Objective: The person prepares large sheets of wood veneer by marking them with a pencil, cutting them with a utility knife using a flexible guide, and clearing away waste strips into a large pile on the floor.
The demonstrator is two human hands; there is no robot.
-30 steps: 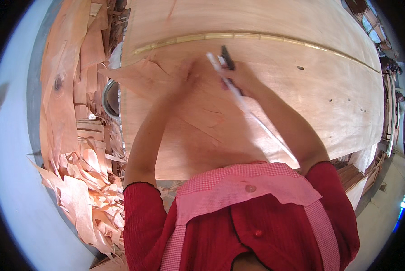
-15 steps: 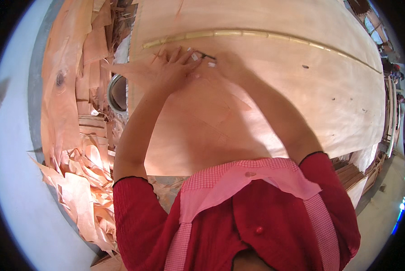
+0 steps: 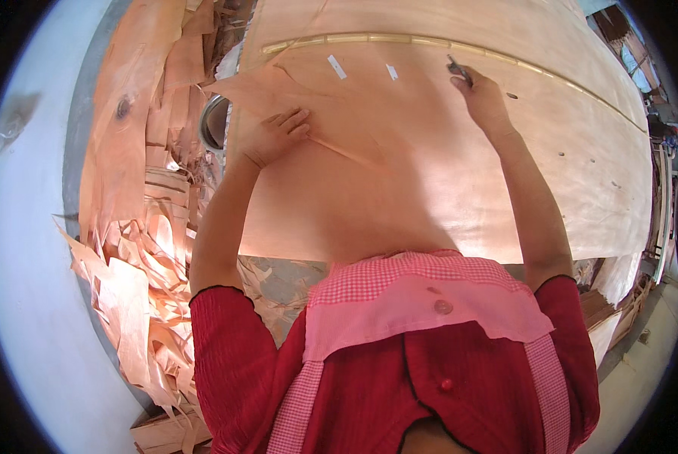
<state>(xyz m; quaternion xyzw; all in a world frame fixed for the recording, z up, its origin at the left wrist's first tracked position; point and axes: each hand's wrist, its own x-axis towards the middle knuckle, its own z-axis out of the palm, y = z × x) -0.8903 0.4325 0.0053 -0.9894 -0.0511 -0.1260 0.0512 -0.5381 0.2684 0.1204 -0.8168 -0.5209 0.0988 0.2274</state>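
A broad, pale sheet of wood veneer (image 3: 573,197) lies in front of me. Over its left part my left hand (image 3: 277,136) is closed, with a thin strip of veneer (image 3: 346,153) running right from its fingertips. My right hand (image 3: 486,102) is raised toward the far side, its fingers wrapped round a small dark knife (image 3: 460,70) whose tip points away. Between the hands, farther off, are a white piece of tape (image 3: 337,66) and a smaller white piece (image 3: 392,72). A torn veneer piece (image 3: 259,89) juts past the sheet's left edge.
A long, jointed bamboo rod (image 3: 369,38) lies across the far part of the sheet. Left of it are a round metal-rimmed container (image 3: 215,121), stacked veneer (image 3: 119,144) and heaped scraps (image 3: 131,303). A pale wall (image 3: 21,227) stands at far left.
My right hand has moved right with the knife, away from the white pieces. My left hand has come nearer to me and closed. The thin strip now shows beside it.
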